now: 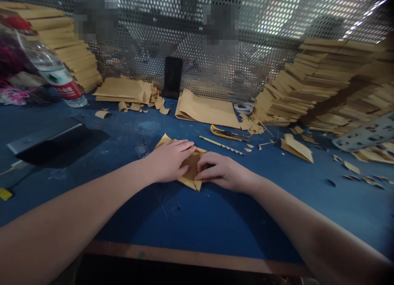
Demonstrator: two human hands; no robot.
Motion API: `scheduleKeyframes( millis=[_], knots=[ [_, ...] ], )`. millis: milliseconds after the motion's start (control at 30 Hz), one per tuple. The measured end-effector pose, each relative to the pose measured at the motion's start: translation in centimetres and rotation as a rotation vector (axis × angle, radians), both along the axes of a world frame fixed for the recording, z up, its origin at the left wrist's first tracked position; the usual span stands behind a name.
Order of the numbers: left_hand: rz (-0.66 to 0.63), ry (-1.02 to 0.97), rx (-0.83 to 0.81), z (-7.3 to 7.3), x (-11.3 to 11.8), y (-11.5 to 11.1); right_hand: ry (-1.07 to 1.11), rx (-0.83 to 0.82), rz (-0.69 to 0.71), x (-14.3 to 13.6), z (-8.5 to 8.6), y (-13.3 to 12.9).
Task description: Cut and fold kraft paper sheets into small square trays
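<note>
A small folded piece of brown paper lies on the blue table mat in front of me. My left hand rests flat on its left part, fingers stretched out to the right, covering much of it. At the paper's right edge, my right hand has its fingers curled and pressed together on the edge. Just beyond the hands are a yellow patterned pencil and a yellow box cutter.
Tall stacks of folded brown paper rise at right and back left. A water bottle, a dark device, an upright phone, a large folded sheet and scattered scraps surround the work area. A perforated metal screen stands behind.
</note>
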State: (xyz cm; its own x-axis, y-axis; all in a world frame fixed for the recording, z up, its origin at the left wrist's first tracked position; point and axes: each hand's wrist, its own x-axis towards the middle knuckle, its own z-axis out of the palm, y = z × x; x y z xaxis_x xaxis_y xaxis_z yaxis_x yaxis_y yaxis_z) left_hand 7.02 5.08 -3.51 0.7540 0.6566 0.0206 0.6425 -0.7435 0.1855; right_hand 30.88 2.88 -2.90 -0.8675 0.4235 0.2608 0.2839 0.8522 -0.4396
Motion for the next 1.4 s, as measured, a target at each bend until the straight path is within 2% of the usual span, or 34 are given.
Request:
scheduleKeyframes(
  millis=[233,367,700,1067,1200,1400],
  knots=[
    [0.007,0.01,-0.007,0.2,0.1,-0.1,-0.132,-0.104,-0.057,-0.1,1.2,-0.4],
    [0.0,0.005,-0.008,0.1,0.0,0.0,-0.157,-0.084,-0.03,-0.2,1.7,-0.5],
    [-0.013,-0.016,0.005,-0.3,-0.1,0.2,-0.061,0.013,-0.015,-0.1,0.2,0.0],
    [-0.003,-0.011,-0.002,-0.2,0.0,0.1,-0.007,0.068,-0.028,-0.3,-0.1,-0.3],
    [-0.007,0.003,-0.001,0.0,0.0,0.1,0.088,0.156,-0.065,-0.5,-0.3,-1.1],
    [-0.038,-0.023,0.01,0.0,-0.2,0.1,-0.067,0.225,-0.155,-0.7,0.0,-3.1]
  ],
)
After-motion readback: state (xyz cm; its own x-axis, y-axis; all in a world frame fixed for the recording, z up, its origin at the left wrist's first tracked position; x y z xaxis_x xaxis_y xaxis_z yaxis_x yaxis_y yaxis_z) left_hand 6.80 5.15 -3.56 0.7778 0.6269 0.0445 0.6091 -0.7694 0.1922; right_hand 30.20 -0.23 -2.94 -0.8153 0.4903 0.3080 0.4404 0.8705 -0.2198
